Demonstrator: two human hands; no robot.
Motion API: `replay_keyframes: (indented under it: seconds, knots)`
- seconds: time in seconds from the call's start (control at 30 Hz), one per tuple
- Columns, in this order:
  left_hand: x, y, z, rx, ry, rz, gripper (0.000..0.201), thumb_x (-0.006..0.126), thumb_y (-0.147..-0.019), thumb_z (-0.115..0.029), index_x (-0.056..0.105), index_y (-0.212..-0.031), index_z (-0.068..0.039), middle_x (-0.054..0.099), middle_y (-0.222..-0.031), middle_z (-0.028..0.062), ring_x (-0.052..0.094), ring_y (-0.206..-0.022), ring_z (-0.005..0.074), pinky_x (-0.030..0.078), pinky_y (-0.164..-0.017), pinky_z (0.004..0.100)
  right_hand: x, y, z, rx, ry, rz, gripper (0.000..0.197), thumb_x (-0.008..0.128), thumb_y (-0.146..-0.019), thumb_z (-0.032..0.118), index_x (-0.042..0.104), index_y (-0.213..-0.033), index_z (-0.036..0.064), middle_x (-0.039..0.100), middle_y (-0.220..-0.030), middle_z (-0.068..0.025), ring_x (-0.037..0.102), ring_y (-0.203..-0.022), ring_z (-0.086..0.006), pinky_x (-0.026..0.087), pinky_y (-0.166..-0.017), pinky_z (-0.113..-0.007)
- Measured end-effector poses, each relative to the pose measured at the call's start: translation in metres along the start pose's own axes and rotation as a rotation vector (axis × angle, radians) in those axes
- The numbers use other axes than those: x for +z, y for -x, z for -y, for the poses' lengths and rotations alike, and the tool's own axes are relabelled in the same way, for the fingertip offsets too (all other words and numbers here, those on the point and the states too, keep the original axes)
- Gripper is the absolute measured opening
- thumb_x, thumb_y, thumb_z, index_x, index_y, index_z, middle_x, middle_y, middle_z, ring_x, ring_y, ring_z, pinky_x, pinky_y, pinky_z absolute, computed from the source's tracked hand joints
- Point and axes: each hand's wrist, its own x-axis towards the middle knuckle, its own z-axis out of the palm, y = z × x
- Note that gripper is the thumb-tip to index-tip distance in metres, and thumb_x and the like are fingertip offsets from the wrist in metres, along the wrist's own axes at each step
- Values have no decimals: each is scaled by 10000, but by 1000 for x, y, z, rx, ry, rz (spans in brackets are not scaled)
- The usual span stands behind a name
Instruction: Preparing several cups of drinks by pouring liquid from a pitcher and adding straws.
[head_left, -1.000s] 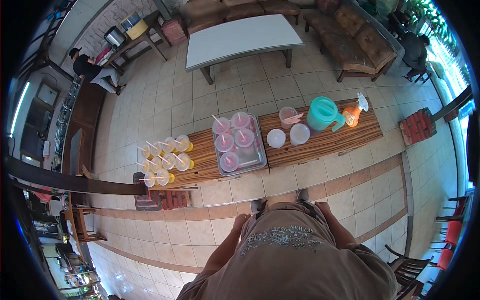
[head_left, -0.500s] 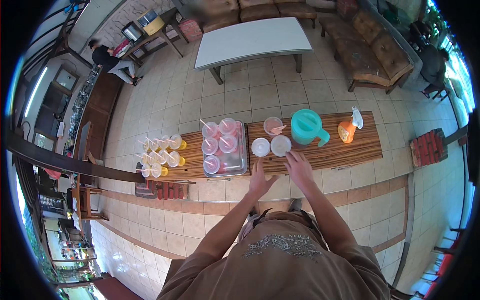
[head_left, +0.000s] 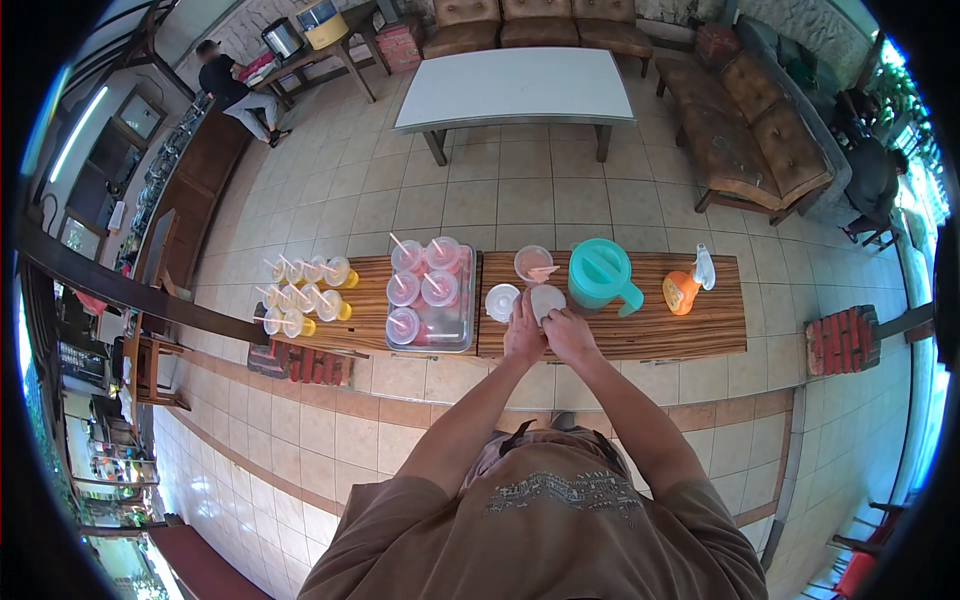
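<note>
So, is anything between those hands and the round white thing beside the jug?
Nothing visible: the left hand and right hand are right at the white thing. The jug stands to its right, not between.

A wide fisheye camera, the left of two on the head, looks steeply down and forward from above and behind the fingers [head_left: 523,318]. They sit just right of mid-frame, small in this broad view. Behind them, nearest the lens, the shirt [head_left: 540,540] fills the bottom. The surface [head_left: 640,345] runs crosswise to both sides of the fingers; sofas [head_left: 575,30] lie well beyond. Straight edges bend toward the dark rim.
</note>
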Motion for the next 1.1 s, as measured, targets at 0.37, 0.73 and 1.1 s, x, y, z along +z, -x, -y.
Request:
replay_keyframes:
  seconds: [0.37, 0.73, 1.1]
  knots:
    - [-3, -10, 29, 61, 281, 30, 908, 832, -735, -117, 294, -1465, -80, 452, -1442, 213, 474, -1339, 445, 469, -1080, 491, -8, -23, 13, -122, 170, 260, 148, 635, -869, 125, 736, -921, 30, 717, -976, -179, 742, -904, -307, 629, -722, -397]
    - [3, -14, 38, 104, 304, -42, 861, 808, -764, -127, 311, -1466, -87, 477, -1424, 232, 496, -1309, 453, 469, -1074, 503, -11, -6, 14, -116, 160, -64, 171, 708, -802, 169, 667, -949, 91, 638, -985, -68, 667, -980, -253, 580, -752, -399]
    - [-6, -15, 11, 15, 195, 17, 933, 847, -751, -181, 289, -1492, -86, 512, -1405, 208, 531, -1298, 429, 466, -1078, 495, 1, 25, -1, 63, -90, -208, 144, 654, -853, 89, 617, -991, 75, 594, -1046, -102, 628, -1017, -313, 572, -812, -473]
